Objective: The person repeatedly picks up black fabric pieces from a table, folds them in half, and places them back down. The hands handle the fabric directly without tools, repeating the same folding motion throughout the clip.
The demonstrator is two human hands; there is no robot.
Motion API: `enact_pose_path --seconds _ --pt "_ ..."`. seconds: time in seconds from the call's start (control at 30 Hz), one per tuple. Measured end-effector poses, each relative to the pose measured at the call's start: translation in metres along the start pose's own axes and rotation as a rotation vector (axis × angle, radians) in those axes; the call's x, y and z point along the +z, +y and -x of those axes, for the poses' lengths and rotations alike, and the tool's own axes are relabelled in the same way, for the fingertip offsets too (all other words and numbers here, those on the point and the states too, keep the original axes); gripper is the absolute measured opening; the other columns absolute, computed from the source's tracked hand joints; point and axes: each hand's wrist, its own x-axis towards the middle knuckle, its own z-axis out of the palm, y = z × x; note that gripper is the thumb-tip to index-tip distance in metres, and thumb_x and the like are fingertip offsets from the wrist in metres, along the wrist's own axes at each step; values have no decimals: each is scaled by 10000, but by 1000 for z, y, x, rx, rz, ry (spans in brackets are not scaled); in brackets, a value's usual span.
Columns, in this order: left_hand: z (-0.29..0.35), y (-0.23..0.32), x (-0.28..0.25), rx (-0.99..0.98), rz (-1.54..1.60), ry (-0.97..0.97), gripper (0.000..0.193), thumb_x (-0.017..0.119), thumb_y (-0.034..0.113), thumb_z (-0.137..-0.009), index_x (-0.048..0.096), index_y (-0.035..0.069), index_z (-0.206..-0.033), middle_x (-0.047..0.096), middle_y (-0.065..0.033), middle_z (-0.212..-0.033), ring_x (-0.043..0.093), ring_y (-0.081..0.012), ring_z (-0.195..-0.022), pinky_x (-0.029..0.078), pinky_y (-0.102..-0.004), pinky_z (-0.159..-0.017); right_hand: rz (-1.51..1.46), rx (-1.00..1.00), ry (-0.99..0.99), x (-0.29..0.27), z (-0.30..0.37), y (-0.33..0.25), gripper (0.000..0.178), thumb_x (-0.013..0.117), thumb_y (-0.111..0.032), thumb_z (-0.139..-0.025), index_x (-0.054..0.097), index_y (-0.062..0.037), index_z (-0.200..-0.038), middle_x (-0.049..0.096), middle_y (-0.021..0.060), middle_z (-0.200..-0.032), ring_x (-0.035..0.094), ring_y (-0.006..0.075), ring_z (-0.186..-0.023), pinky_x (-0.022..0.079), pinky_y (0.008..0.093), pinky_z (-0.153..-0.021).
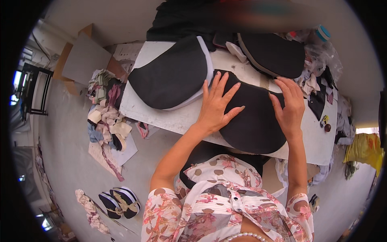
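Observation:
A black, curved fabric piece [252, 121] lies flat on the white tabletop in front of me, its rounded side toward my body. My left hand [217, 103] is open, fingers spread over its upper left part. At its upper right edge rests my right hand [288, 103], thumb and fingers apart and slightly bent, with no grip showing. To the left lies a thick stack of black curved pieces [169, 76] with a pale edge, close to my left fingertips. Another black stack [274, 54] with a beige edge sits beyond my right hand.
Beneath everything is the white table [161, 121]. Fabric scraps [111, 121] heap up off its left side. Clear plastic and a blue-capped container [322, 33] stand at the back right. Tied black bundles [121, 203] lie on the floor, and a yellow bag [365, 151] is at right.

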Motion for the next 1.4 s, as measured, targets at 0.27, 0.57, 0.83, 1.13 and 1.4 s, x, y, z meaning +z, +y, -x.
enact_pose_path --seconds 0.27,0.57,0.83,1.13,1.4 --pt "65 -50 -71 -342 203 906 179 536 144 -966 638 2 -925 671 -84 -960 604 -248 -1006 440 -355 -904 -677 -181 -326 154 -88 -161 143 725 -145 -750 651 -39 -809 644 94 -780 615 293 -816 494 394 -684" --pt "85 -124 -117 -613 165 1003 296 495 248 -999 642 7 -1090 656 -95 -1074 588 -194 -1025 428 -319 -927 -521 -293 -344 219 -90 -189 72 607 -68 -773 659 -34 -736 645 131 -774 616 318 -804 505 422 -696" --pt "84 -165 -93 -711 -334 495 537 464 357 -976 386 119 -1450 320 -207 -1503 217 -386 -1421 121 -580 -1123 -761 59 -467 195 -108 -167 166 560 -139 -798 647 1 -803 663 186 -798 639 356 -739 506 411 -700" --pt "87 -178 -89 -726 -443 409 526 423 367 -988 375 135 -1457 356 -235 -1466 271 -392 -1394 155 -563 -1120 -1837 541 -228 73 -140 13 185 516 -200 -932 613 -50 -980 666 38 -929 615 122 -759 523 295 -708" --pt "38 -84 -112 -445 -217 589 390 541 234 -966 532 48 -1308 519 -216 -1313 479 -314 -1248 418 -457 -968 -1716 278 -141 -20 -104 49 198 531 -203 -911 579 -39 -1010 628 -9 -907 587 72 -852 451 219 -782"
